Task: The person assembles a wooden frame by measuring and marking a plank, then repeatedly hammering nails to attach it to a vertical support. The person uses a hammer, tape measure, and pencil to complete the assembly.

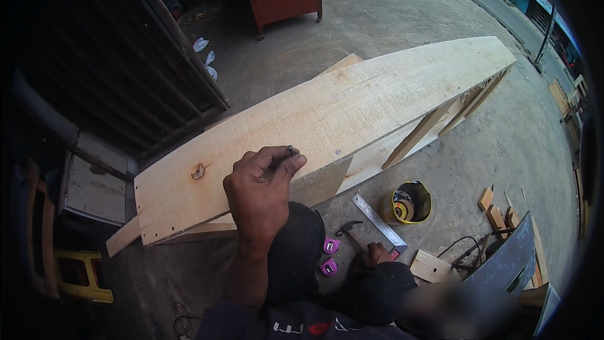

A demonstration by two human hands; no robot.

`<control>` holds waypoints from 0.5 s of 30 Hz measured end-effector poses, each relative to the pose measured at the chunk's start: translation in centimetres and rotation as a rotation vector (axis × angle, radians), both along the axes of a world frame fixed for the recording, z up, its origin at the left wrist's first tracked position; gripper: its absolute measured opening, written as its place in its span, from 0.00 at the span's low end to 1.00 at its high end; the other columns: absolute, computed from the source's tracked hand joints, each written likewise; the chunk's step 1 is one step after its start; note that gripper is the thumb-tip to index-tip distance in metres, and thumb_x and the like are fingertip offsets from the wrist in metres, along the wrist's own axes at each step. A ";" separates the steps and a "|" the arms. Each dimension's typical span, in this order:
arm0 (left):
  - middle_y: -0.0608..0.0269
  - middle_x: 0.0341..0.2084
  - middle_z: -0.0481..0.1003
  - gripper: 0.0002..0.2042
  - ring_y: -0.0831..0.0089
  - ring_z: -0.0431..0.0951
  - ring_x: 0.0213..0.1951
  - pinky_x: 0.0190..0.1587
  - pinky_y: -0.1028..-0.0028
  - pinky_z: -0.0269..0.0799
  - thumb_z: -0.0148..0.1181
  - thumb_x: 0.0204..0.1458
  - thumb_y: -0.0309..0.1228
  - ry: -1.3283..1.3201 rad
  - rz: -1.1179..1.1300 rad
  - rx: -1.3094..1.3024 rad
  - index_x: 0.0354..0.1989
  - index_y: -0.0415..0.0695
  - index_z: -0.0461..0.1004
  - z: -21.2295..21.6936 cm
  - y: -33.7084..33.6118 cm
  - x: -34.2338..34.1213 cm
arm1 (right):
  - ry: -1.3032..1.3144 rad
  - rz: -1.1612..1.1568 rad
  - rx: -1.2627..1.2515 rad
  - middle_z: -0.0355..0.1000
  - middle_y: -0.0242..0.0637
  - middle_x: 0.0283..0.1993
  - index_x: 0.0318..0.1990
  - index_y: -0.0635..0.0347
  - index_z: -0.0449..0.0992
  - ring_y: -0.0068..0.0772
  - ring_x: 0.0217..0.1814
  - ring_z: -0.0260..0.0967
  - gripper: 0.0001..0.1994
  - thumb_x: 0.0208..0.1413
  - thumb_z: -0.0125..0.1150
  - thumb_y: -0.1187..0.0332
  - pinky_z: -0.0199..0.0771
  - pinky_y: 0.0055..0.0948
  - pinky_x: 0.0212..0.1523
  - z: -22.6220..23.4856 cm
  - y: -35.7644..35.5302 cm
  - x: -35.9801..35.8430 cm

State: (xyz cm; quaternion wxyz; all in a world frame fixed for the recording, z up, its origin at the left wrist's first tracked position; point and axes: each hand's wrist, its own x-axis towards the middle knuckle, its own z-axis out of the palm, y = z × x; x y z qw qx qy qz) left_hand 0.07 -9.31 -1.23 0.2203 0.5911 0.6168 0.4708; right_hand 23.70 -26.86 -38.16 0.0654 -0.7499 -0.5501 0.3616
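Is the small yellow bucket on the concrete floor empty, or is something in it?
Not empty: the small yellow bucket stands upright, and round disc-shaped items show inside its open top. How full cannot be told.

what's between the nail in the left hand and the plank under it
Nothing visible. The left hand pinches a small nail right over the bare face of the wide plank; that patch carries no tool or scrap.

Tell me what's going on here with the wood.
A person's left hand pinches a small nail over a long pale plank, the top of a wooden frame on the concrete floor. The right hand is down by a hammer and a metal square. A yellow bucket sits nearby.
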 end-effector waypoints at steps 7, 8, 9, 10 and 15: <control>0.56 0.33 0.84 0.08 0.73 0.83 0.37 0.45 0.72 0.77 0.75 0.52 0.25 0.040 -0.042 0.069 0.39 0.36 0.86 -0.6 -0.1 -0.3 | 0.350 -0.295 0.153 0.80 0.55 0.41 0.55 0.67 0.74 0.48 0.40 0.80 0.21 0.57 0.68 0.65 0.76 0.40 0.44 13.9 4.0 4.0; 0.55 0.32 0.84 0.08 0.73 0.82 0.36 0.44 0.72 0.76 0.75 0.52 0.25 0.074 -0.041 0.098 0.39 0.37 0.86 -0.7 0.0 -0.3 | 0.356 -0.255 0.265 0.79 0.55 0.40 0.56 0.67 0.73 0.48 0.40 0.80 0.21 0.58 0.67 0.66 0.77 0.40 0.44 16.9 4.6 4.7; 0.55 0.32 0.84 0.08 0.72 0.82 0.35 0.43 0.72 0.76 0.75 0.52 0.25 0.097 -0.035 0.122 0.39 0.37 0.86 -0.9 0.0 -0.3 | 0.368 -0.187 0.430 0.79 0.54 0.40 0.57 0.67 0.72 0.47 0.39 0.80 0.21 0.59 0.66 0.67 0.77 0.40 0.43 19.9 5.1 5.1; 0.55 0.31 0.83 0.08 0.72 0.82 0.34 0.43 0.72 0.76 0.75 0.52 0.25 0.121 -0.030 0.147 0.39 0.37 0.86 -1.0 0.0 -0.3 | 0.463 -0.232 0.423 0.79 0.53 0.39 0.59 0.66 0.71 0.45 0.37 0.79 0.21 0.60 0.64 0.69 0.76 0.38 0.42 22.8 5.5 5.3; 0.56 0.30 0.83 0.08 0.73 0.81 0.34 0.41 0.72 0.75 0.76 0.51 0.26 0.097 -0.077 0.181 0.38 0.37 0.86 -1.2 0.0 -0.3 | 0.336 0.115 0.852 0.75 0.42 0.32 0.68 0.59 0.68 0.33 0.29 0.74 0.27 0.61 0.65 0.71 0.74 0.33 0.32 33.0 8.4 3.6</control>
